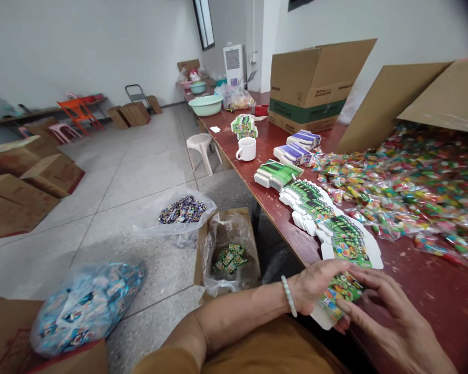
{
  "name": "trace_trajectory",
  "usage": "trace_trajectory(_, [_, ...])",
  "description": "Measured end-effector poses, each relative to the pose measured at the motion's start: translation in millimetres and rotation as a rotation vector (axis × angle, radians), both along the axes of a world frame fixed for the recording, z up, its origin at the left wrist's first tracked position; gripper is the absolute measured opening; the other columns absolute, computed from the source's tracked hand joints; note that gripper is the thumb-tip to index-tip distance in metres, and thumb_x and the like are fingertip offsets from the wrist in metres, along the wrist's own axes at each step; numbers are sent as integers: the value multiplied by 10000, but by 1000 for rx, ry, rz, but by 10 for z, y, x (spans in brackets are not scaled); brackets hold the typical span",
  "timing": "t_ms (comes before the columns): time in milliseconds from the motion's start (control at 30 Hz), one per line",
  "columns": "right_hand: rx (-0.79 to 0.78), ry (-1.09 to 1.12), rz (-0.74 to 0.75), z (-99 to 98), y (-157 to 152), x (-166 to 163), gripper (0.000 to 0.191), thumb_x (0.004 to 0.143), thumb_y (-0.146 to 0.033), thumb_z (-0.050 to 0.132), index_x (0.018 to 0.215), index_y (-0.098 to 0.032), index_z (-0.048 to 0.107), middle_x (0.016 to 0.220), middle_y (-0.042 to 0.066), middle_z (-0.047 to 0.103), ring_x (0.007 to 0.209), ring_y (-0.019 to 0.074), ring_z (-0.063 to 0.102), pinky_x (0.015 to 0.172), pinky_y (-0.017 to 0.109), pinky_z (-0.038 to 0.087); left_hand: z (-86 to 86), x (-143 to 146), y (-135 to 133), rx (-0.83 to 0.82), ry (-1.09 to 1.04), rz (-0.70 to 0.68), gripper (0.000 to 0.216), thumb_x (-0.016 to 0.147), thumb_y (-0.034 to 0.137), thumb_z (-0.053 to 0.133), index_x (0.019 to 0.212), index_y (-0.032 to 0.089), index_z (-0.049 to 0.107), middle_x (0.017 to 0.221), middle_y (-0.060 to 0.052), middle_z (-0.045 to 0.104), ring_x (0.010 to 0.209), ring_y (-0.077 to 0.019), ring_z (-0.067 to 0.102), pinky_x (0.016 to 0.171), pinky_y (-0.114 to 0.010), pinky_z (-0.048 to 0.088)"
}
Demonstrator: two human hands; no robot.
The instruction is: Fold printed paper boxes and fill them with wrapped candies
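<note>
The long red bench (432, 291) runs away from me along the right, and most of its far side is buried under a heap of wrapped sweets (405, 192) spilling from a tipped carton (390, 98). On the floor to my left sit a lined box of green packs (228, 254) and two clear bags of small packets (181, 210). A row of flat green box blanks (327, 221) lies fanned along the bench edge, leading right up to my hands.

Both hands are closed on one flat blank (341, 293) — my left hand (315, 288) grips it from the near side, my right hand (378, 306) presses on it from the right with the fingers spread. It hangs at the very edge of the bench, partly over my lap.

What could go wrong: the card looks thin, so a crooked squeeze could crease it off its fold lines, I judge. Held past the edge, it could also slip to the floor if either grip loosens. And my right wrist is near the fanned row — a careless sweep could scatter those blanks.

The blank itself is glossy, bright green with cartoon figures in red and yellow, white tabs showing at its lower edge. My fingers hide much of it, so I cannot tell whether it is already partly folded.
</note>
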State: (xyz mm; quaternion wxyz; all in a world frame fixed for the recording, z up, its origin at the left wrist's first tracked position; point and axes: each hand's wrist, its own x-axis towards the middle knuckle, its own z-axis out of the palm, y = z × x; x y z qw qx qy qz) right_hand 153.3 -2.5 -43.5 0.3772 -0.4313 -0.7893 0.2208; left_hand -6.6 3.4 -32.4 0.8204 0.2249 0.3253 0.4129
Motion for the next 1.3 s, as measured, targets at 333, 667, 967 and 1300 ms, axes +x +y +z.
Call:
trace_trajectory(333, [223,-201,114,69,99,-240,777,720,-321,716,1411,-245,368,1256,168,572,1122,357,561,925,525,457,-38,-9,17,13,-106,164,510,879,570,499,1025,117,684,1008,-130,703,1023,-256,641,947,-382,459])
trace_trajectory(667, [-9,-299,-153,90,1206,358,445,904,-406,555,1310,-226,534,1406,132,493,1297,286,457,1062,461,381,-142,-864,-206,29,265,-183,506,623,223,843,1066,165,605,896,-44,655,665,-107,574,620,-235,456])
trace_trajectory(967, [-33,-439,-340,-259,1749,722,285,839,-207,567,1104,-190,669,1169,136,656,1120,309,534,981,468,403,-386,-1551,-288,193,649,-645,552,490,310,873,986,185,664,773,41,607,644,-87,481,586,-205,356])
trace_trajectory(1300, [-286,94,-285,264,926,649,371,948,-434,456,1138,-173,638,923,67,684,785,183,625,702,307,513,94,-772,11,215,347,-337,375,786,297,636,1105,187,473,884,-64,673,699,-179,665,602,-255,452])
